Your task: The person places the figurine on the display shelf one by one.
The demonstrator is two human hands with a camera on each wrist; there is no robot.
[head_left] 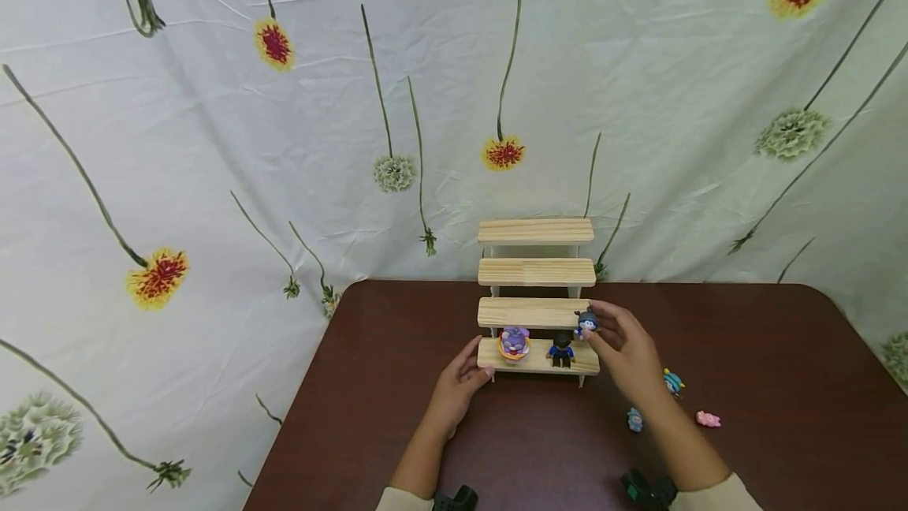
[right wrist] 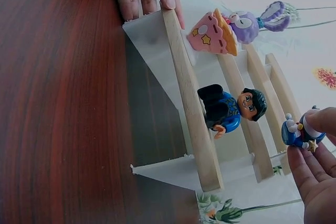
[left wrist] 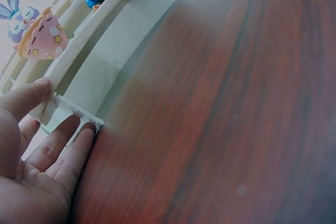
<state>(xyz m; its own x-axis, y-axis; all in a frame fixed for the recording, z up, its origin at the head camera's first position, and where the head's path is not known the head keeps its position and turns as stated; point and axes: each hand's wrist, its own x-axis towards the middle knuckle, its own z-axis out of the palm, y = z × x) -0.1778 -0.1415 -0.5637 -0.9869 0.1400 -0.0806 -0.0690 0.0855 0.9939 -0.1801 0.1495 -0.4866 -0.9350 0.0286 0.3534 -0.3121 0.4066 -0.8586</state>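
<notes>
Presently, we judge the step in hand to be setting a small toy on the stepped wooden stand (head_left: 537, 272), with that placement not yet complete. Right hand (head_left: 630, 349): thumb and fingers pinch the blue-capped figure (right wrist: 300, 132), so it lies right at the fingertips, by the right end of the second tier (head_left: 528, 311) from the bottom. We cannot tell whether it touches that tier. Next move, in our estimate: seat the figure level, then part the fingers without nudging it; a toy so small could tip at release.

Just left of the right hand, one level down, a dark-haired figure (head_left: 561, 351) sits on the lowest tier (head_left: 539, 366). On the wearer's side of the hand, we log three loose pieces on the dark table (head_left: 787, 385): a blue-and-yellow figure (head_left: 673, 382) and a pink figure (head_left: 708, 419) right of the forearm (head_left: 681, 440), a small blue figure (head_left: 634, 419) left of it.

Farther left, the left hand (head_left: 455, 386) grips the stand's near left corner, fingers by the clear support (right wrist: 151, 39). A purple rabbit figure (head_left: 514, 340) is just right of that hand.

Beyond both hands: two upper tiers (head_left: 535, 232), then flowered cloth (head_left: 319, 124).
</notes>
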